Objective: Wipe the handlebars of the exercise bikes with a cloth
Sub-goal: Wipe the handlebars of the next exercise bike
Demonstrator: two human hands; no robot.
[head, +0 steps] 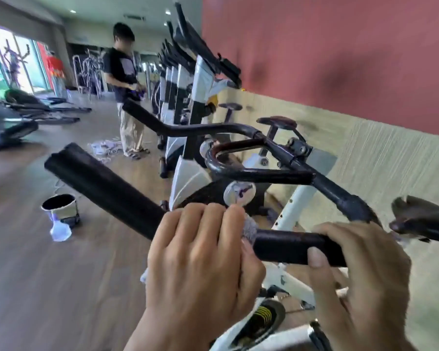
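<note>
A black padded handlebar (104,188) of a white exercise bike (292,214) runs from upper left down to the frame's middle. My left hand (200,257) is wrapped around the bar's near bend, pressing a grey cloth (250,228) against it; only a tuft of cloth shows by my fingertips. My right hand (357,264) grips the bar's other padded section (284,245) just to the right. The bar's inner loop (228,171) and far arm (188,127) lie beyond.
A row of further bikes (188,97) lines the red and beige wall (340,59) at the back. A person (126,92) stands beside them. A black bucket (61,207) and a spray bottle (60,230) sit on the wooden floor at left. A saddle (426,219) is at right.
</note>
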